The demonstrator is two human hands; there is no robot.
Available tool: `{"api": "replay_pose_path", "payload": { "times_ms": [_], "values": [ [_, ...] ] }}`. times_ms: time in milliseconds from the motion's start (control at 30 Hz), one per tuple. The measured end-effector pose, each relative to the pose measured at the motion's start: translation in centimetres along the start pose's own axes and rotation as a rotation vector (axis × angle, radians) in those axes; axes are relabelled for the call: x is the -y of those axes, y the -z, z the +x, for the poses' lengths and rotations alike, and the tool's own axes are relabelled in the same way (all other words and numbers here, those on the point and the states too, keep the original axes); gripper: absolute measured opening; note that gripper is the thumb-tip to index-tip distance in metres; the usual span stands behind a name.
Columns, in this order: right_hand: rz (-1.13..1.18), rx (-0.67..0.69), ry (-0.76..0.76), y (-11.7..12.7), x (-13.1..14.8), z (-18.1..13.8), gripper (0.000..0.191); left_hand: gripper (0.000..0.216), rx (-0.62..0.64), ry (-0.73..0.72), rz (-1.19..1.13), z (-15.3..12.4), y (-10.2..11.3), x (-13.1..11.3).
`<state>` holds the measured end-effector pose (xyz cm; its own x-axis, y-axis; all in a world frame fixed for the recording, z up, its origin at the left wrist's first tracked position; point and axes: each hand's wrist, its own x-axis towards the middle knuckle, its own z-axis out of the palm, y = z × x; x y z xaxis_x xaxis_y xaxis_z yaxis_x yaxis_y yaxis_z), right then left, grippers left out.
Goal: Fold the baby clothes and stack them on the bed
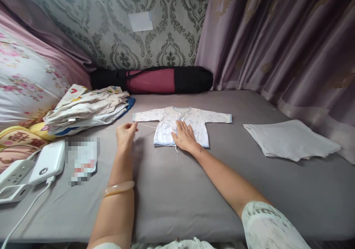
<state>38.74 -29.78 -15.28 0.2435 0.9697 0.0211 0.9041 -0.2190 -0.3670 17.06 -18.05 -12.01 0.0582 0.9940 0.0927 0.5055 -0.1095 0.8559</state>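
Observation:
A small white baby shirt [163, 132] with a faint print and light blue trim lies spread on the grey sheet, both sleeves stretched out sideways. My right hand [185, 136] rests flat on the shirt's front, fingers apart. Left of the shirt, my left hand [126, 134] is closed in a pinch on a thin white tie string [146, 126], which runs taut to the shirt's side. Another white tie [176, 150] hangs loose below the hem, beside my right wrist.
A pile of folded clothes [91, 108] lies at the left, near a white power bank [48, 162], a power strip [16, 173] and a pixelated item [83, 160]. Folded white cloth [291, 140] lies right. A black and red long bag [151, 80] lines the wall.

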Motion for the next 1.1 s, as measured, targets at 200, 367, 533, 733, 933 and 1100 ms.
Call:
{"api": "replay_pose_path", "payload": {
  "times_ms": [200, 367, 533, 733, 933, 1100],
  "values": [
    [0.117, -0.033, -0.005, 0.7, -0.4, 0.3, 0.063, 0.034, 0.161, -0.510, -0.052, -2.8, -5.2, -5.3],
    [0.277, -0.143, -0.179, 2.0, -1.6, 1.2, 0.062, 0.030, 0.063, -0.468, 0.013, -3.2, -7.0, -3.9],
    [0.249, -0.194, -0.219, 2.9, -2.5, 1.6, 0.060, 0.028, 0.106, -0.472, 0.181, -2.5, -6.8, -1.7],
    [-0.022, -0.112, -0.117, 2.3, -2.4, 0.5, 0.057, 0.037, 0.402, -0.722, 0.329, -3.9, -8.6, -1.8],
    [-0.109, -0.021, -0.080, 0.7, -1.8, -0.3, 0.058, 0.046, 0.539, -0.593, 0.549, -6.1, -10.2, -2.5],
    [-0.084, 0.036, -0.086, 1.2, -2.1, 0.0, 0.058, 0.050, 0.554, -0.556, 0.631, -6.8, -10.1, -3.1]
  ]
}}
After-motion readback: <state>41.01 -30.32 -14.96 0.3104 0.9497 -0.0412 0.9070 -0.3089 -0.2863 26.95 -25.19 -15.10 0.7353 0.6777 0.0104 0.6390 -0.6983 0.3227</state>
